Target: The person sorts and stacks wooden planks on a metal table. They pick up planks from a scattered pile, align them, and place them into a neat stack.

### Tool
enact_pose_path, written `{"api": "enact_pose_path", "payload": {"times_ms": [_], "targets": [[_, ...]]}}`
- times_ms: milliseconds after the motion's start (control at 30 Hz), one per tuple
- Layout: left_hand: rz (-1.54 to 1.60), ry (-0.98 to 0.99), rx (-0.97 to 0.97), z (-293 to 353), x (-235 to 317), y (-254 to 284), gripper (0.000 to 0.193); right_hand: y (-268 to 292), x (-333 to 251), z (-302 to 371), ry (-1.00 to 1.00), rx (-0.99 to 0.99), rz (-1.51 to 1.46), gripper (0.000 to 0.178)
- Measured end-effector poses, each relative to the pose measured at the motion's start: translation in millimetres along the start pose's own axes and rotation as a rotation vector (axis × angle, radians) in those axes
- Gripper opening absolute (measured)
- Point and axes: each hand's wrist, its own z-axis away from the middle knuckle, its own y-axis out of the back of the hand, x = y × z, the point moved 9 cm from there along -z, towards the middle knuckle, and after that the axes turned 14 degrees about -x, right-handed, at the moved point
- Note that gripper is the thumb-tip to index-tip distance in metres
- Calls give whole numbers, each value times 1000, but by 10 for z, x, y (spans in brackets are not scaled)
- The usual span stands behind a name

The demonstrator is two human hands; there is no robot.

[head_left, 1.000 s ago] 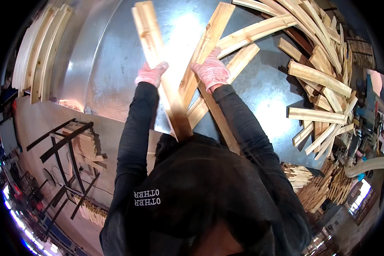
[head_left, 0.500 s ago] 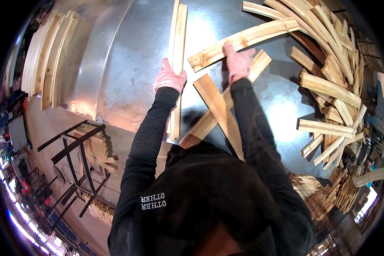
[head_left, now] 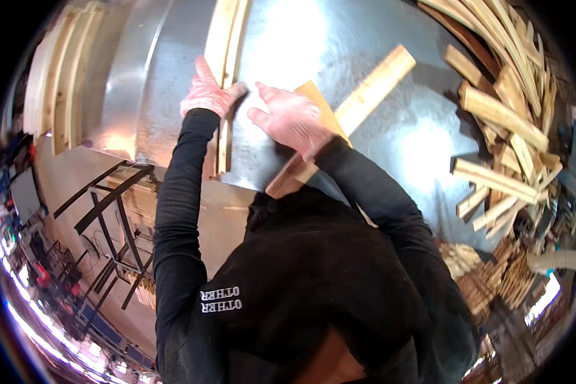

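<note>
My left hand (head_left: pixel 206 93), in a pink glove, spans a bundle of long wooden slats (head_left: pixel 226 54) lying lengthwise on the metal table. Its fingers lie along their left side and the thumb reaches across to the right side. To the right, my right hand (head_left: pixel 291 118), also gloved in pink, is open, thumb and forefinger apart and pointing toward the slats, with nothing visible in it. Beneath and beside it two boards cross: a long pale board (head_left: pixel 376 86) running diagonally and a shorter board (head_left: pixel 324 105), partly hidden by my hand and forearm.
A heap of curved and straight wooden pieces (head_left: pixel 502 125) covers the table's right side. Several slats stand in a row (head_left: pixel 64 77) at the far left edge. Below the table's left side is a dark metal frame (head_left: pixel 118 217); more stacked wood (head_left: pixel 499 278) stands at lower right.
My right hand has left the curved board at upper right, which no longer shows there, and has moved left and nearer. My left hand and the slats have shifted left; the whole view has also shifted.
</note>
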Motion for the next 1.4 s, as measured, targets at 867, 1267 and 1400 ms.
{"api": "enact_pose_path", "payload": {"times_ms": [867,1267,1400], "targets": [[315,-196,139,103,-1543,-129,100,860,1069,427,-323,-597,65,96],[351,-80,76,504,-483,-184,110,-625,423,-828,-379,-569,0,71],[-29,16,92,774,-231,-316,121,-619,609,-835,-483,-526,-372,68]]}}
